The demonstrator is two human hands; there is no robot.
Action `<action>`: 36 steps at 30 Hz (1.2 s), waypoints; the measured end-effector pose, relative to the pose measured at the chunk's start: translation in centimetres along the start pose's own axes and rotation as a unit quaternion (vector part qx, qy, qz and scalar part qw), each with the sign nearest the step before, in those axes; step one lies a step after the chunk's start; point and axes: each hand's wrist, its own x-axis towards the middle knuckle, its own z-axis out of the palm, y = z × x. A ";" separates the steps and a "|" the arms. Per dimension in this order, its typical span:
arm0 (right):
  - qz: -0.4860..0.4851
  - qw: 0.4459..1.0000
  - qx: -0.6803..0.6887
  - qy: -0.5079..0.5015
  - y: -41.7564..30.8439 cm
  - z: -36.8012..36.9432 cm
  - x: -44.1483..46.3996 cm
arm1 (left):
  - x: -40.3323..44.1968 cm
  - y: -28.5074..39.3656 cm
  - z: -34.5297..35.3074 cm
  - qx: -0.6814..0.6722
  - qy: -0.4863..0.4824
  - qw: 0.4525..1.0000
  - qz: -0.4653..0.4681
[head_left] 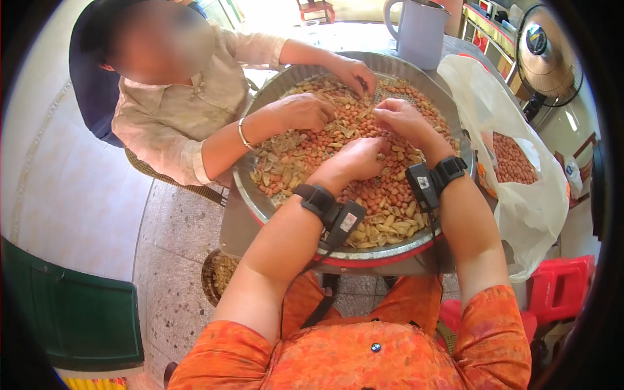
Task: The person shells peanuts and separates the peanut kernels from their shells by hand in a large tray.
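A wide round metal tray [245,184] holds reddish shelled peanuts [375,194], with whole peanut pods [396,225] along its near side and pale empty shells [278,153] at its left. My left hand [357,158] is low over the peanuts near the middle, its fingers curled inward; what they hold is hidden. Just beyond it to the right, my right hand [406,121] has thumb and fingers pinched together above the tray. Whatever is between those fingertips is too small to make out. Both my wrists carry black strapped devices.
Across the tray, a seated person [175,110] has both hands among the peanuts. A plastic bag of shelled peanuts [513,158] lies at the right, below a grey jug [421,32]. A basket of shells [224,272] stands on the floor. A fan [549,58] and red stool [560,289] are rightward.
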 end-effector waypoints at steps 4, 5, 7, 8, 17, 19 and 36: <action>-0.004 0.999 0.042 0.008 -0.1 0.2 0.0 | 0.1 -0.1 0.2 0.014 0.001 1.000 0.001; -0.010 0.999 0.039 0.001 -0.1 0.2 0.0 | 0.1 -0.2 0.3 0.011 -0.001 1.000 0.004; -0.013 0.999 0.030 0.010 -0.3 0.1 -0.1 | 0.1 -0.2 0.2 0.002 0.008 1.000 0.003; -0.007 1.000 0.010 0.001 -0.5 0.1 -0.3 | 0.1 -0.1 0.1 -0.006 -0.001 1.000 0.001; 0.000 1.000 -0.009 -0.007 0.5 -0.1 0.6 | 0.0 0.4 0.1 -0.017 -0.006 0.999 -0.029; 0.000 1.000 -0.016 -0.007 0.4 -0.1 0.5 | -0.1 0.3 0.1 -0.013 -0.002 1.000 -0.019; -0.026 0.998 -0.054 -0.011 0.3 -0.2 0.3 | 0.5 -0.4 1.2 -0.031 0.019 0.999 0.001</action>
